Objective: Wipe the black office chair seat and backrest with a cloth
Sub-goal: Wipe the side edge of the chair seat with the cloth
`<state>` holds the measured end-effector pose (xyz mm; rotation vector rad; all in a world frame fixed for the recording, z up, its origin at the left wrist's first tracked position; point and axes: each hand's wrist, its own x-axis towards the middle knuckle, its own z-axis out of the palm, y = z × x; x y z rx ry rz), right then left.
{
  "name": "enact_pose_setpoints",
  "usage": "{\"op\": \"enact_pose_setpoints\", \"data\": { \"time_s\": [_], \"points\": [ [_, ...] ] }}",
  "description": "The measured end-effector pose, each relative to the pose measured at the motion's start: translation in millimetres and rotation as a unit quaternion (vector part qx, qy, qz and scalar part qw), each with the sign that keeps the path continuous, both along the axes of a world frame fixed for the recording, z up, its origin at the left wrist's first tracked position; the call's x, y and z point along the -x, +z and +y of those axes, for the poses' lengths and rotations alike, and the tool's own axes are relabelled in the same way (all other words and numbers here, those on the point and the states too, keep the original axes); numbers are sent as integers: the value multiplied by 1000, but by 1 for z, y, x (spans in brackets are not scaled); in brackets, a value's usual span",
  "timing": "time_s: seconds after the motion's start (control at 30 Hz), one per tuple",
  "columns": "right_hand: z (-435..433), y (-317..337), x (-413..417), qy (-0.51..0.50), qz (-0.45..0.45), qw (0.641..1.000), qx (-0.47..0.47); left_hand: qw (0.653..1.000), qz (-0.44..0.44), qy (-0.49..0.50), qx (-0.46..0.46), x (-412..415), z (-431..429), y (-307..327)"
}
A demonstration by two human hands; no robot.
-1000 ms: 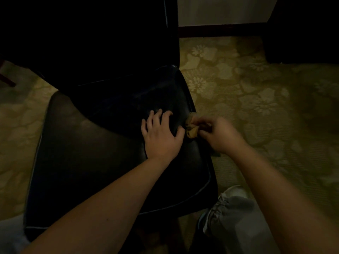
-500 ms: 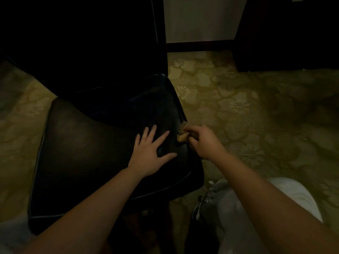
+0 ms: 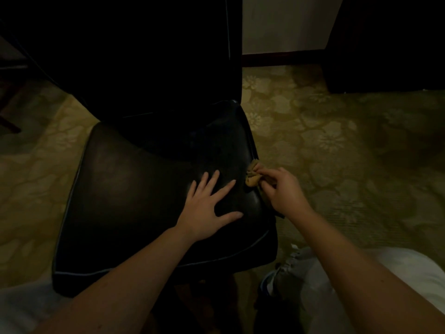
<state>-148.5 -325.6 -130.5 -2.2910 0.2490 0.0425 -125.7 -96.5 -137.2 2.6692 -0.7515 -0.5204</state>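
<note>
While I watch through the head camera in dim light, a black padded leather office chair seat (image 3: 125, 201) with pale piping (image 3: 69, 208) fills the centre and lower left of the frame, and its tall black backrest (image 3: 156, 68) rises as a dark block at upper left. The left hand (image 3: 207, 208) lies flat on the seat just right of centre, fingers straight and spread, pressing down and holding nothing. The right hand (image 3: 284, 191) sits just right of it, at the seat's right edge, fingertips pinching a small bunched tan cloth (image 3: 252, 173); the cloth appears to touch the cushion's edge, near the left hand's fingertips but apart from them. An olive carpet with pale flowers (image 3: 337, 141) covers the right of the frame, and a knee in pale trousers (image 3: 361, 273) shows at lower right. I judge the step in hand to be wiping the seat's right edge and seam. To do it well I would leave the flat hand bracing the chair so it cannot swivel, open the cloth out so more of it meets the leather, run it along the piping in long overlapping strokes, then work across the seat top toward the left of the frame. Whether the backrest has been wiped I cannot tell; it is too dark.
</note>
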Motion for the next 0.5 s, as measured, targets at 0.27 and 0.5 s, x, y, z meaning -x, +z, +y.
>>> {"op": "enact_pose_setpoints", "data": {
  "time_s": [0.27, 0.5],
  "points": [
    [-29, 0, 9, 88, 130, 977, -140, 1000, -2, 3, 14, 1, 4, -5],
    [-22, -2, 3, 70, 52, 990, -107, 1000, 0, -4, 3, 3, 4, -2]
  ]
}}
